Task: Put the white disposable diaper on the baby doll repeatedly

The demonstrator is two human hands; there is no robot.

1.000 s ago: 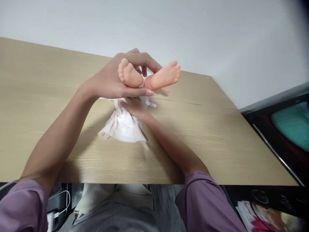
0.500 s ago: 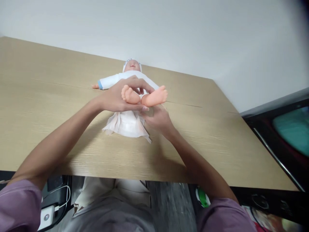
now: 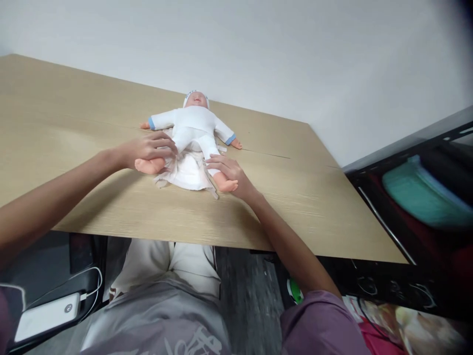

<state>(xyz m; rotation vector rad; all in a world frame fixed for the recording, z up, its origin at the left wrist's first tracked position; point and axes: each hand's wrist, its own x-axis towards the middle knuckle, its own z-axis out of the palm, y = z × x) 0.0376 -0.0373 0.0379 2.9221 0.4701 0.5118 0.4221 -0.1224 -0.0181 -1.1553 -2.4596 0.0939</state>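
Observation:
A baby doll (image 3: pixel 194 121) in a white suit with blue cuffs lies on its back, head toward the wall, arms out and legs spread. Beneath its hips is a white diaper (image 3: pixel 189 173), opened out, its front part lying between the legs toward me. My left hand (image 3: pixel 148 147) is closed over the doll's lower leg on the left, just above the bare foot (image 3: pixel 150 166). Around the other lower leg, my right hand (image 3: pixel 233 173) has its fingers curled, with that foot (image 3: pixel 226 183) showing below them.
The wooden table (image 3: pixel 92 111) meets a pale wall behind the doll. A dark-framed unit with a teal thing (image 3: pixel 424 192) stands at the right. Below the table edge at left, a white power bank (image 3: pixel 48 315) with a cable lies on a black surface.
The doll's legs, held up together before, are now lowered and spread apart. My hands have separated, one on each leg, and more of the doll's body and diaper shows.

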